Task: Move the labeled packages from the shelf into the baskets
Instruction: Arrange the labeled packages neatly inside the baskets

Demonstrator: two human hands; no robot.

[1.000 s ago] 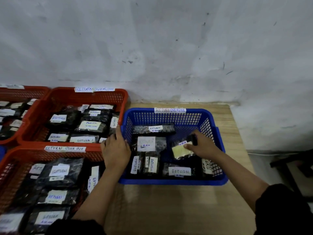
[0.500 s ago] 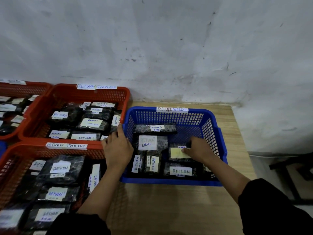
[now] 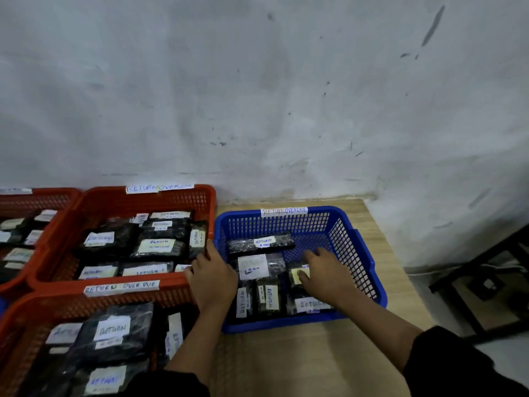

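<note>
Our right hand [image 3: 323, 272] lies flat, fingers straight, on the yellow-labeled package [image 3: 299, 275] inside the blue basket [image 3: 359, 253]; our left hand [image 3: 211, 277] rests relaxed on its left rim.

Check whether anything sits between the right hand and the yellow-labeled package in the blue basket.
Nothing visible does: the right hand already rests on the yellow-labeled package inside the blue basket.

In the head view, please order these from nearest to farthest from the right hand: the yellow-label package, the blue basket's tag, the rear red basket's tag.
From the right hand:
1. Yellow-label package, under the fingers, in the blue basket.
2. Blue basket's tag, on its back rim, beyond the hand.
3. Rear red basket's tag, far to the left, by the wall.
</note>
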